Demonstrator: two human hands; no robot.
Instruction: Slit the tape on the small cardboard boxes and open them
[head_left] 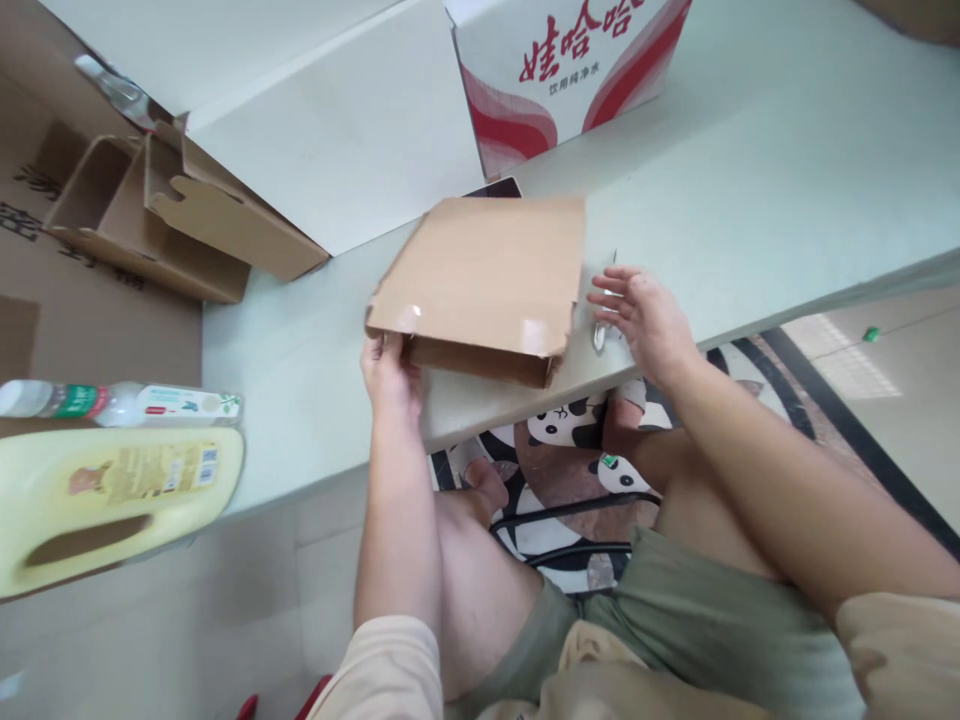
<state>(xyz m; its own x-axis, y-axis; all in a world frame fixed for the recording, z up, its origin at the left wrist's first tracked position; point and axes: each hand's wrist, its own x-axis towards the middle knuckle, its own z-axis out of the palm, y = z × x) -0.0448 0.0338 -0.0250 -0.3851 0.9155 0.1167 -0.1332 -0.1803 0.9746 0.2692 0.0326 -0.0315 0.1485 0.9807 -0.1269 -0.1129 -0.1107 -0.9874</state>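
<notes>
A brown cardboard box (pixel 487 270) lies tilted on the pale table, its near side showing a dark opening. Bits of shiny clear tape stick to its near corners. My left hand (pixel 394 375) grips the near left corner, some fingers hidden beneath it. To the right of the box, my right hand (pixel 645 315) is held open with fingers apart, touching nothing that I can make out. Partly behind its fingers lies a small shiny metal tool (pixel 599 337), perhaps scissors. A dark flat object (pixel 502 188) shows behind the box's far edge.
White cartons, one with red print (pixel 570 75), stand along the back of the table (pixel 750 180). Left are folded brown cardboard trays (pixel 180 210), a clear bottle (pixel 116 403) and a yellow jug (pixel 180 480). The table's front edge runs just before my knees.
</notes>
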